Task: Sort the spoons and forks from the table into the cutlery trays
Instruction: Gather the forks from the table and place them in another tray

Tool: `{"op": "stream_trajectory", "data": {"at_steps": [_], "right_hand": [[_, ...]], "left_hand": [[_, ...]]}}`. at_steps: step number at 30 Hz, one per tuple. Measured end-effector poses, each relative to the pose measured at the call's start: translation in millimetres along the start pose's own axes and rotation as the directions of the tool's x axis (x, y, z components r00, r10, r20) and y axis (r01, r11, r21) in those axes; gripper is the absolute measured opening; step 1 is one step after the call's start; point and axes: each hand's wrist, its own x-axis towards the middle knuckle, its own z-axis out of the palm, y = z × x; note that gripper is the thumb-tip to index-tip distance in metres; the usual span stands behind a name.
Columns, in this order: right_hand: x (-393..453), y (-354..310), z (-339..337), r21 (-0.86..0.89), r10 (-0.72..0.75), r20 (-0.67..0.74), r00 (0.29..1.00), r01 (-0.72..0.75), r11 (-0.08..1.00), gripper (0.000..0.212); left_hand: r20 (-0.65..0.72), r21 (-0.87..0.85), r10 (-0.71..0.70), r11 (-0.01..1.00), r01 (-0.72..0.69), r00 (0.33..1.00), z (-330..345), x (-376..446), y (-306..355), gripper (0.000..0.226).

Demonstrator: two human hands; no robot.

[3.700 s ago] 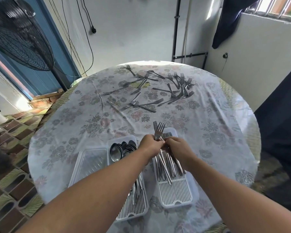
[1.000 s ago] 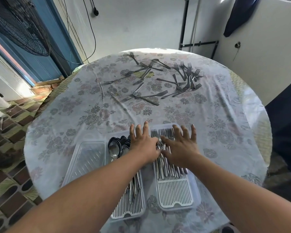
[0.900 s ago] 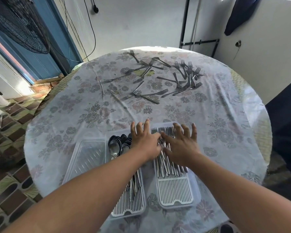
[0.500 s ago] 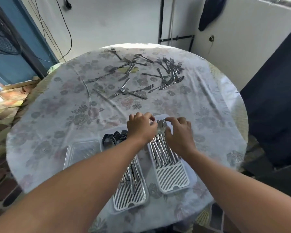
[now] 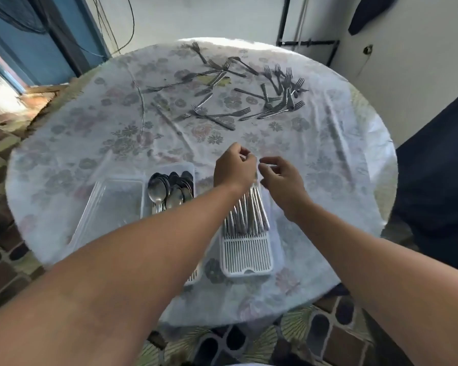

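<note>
Steel forks (image 5: 246, 212) packed in the white tray (image 5: 246, 256); left hand (image 5: 233, 169) and right hand (image 5: 280, 178) hover loosely curled, empty; rushing could tangle the scattered forks (image 5: 251, 93) on the counter (image 5: 77, 138)

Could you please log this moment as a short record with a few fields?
surface: round table with floral cloth
left hand: fingers loosely curled, nothing seen held
right hand: fingers loosely curled, nothing seen held
fork tray: forks bundled at its far end
spoon tray: holds spoons
clear tray: no cutlery visible
loose forks: scattered on the far side of the table
</note>
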Motion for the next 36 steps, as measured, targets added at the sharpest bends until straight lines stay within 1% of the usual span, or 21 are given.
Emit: {"op": "stream_trajectory", "data": {"at_steps": [3,5,7,12,14,21,24,27,33,36], "right_hand": [[10.4,12.4,-34.9,-0.009,-0.007,0.089,0.996,0.007,1.000,0.017],[21.7,16.5,-59.5,-0.016,-0.018,0.119,0.993,0.020,1.000,0.016],[36.2,17.6,-78.5,-0.045,-0.019,0.139,0.990,0.025,0.999,0.016],[74.7,11.2,-105.2,-0.080,-0.012,0.217,0.976,0.030,0.996,0.020],[89.0,6.3,-108.3,-0.091,-0.018,0.244,0.970,0.041,0.995,0.022],[137.3,-14.5,-110.2,-0.100,-0.051,0.247,0.968,0.077,0.992,0.023],[152.9,-16.9,-113.0,-0.102,-0.048,0.235,0.971,0.073,0.992,0.022],[177.3,-18.4,-113.5,-0.115,-0.052,0.254,0.966,0.083,0.990,0.020],[238.8,-4.9,-103.9,-0.175,-0.065,0.308,0.949,0.123,0.977,0.019],[273.3,5.2,-102.4,-0.219,-0.081,0.377,0.923,0.173,0.960,0.019]], "left_hand": [[-0.090,-0.004,-0.092,0.996,0.092,0.992,32.6,-12.9,9.8,0.012],[-0.140,-0.055,-0.142,0.989,0.135,0.980,54.3,-21.6,20.7,0.014],[-0.179,-0.091,-0.175,0.983,0.161,0.968,69.8,-24.6,28.6,0.016],[-0.259,-0.100,-0.222,0.974,0.203,0.940,86.0,-13.2,48.5,0.013],[-0.267,-0.107,-0.233,0.971,0.212,0.935,86.8,-1.4,55.9,0.013],[-0.260,-0.110,-0.217,0.975,0.194,0.941,92.2,59.4,79.7,0.014],[-0.237,-0.108,-0.219,0.974,0.199,0.946,97.8,71.8,83.9,0.012],[-0.212,-0.115,-0.239,0.969,0.218,0.948,106.8,90.5,87.9,0.012],[-0.248,-0.128,-0.316,0.948,0.293,0.916,129.2,125.2,87.2,0.011],[-0.296,-0.117,-0.363,0.932,0.343,0.884,140.4,146.4,86.7,0.012]]}}
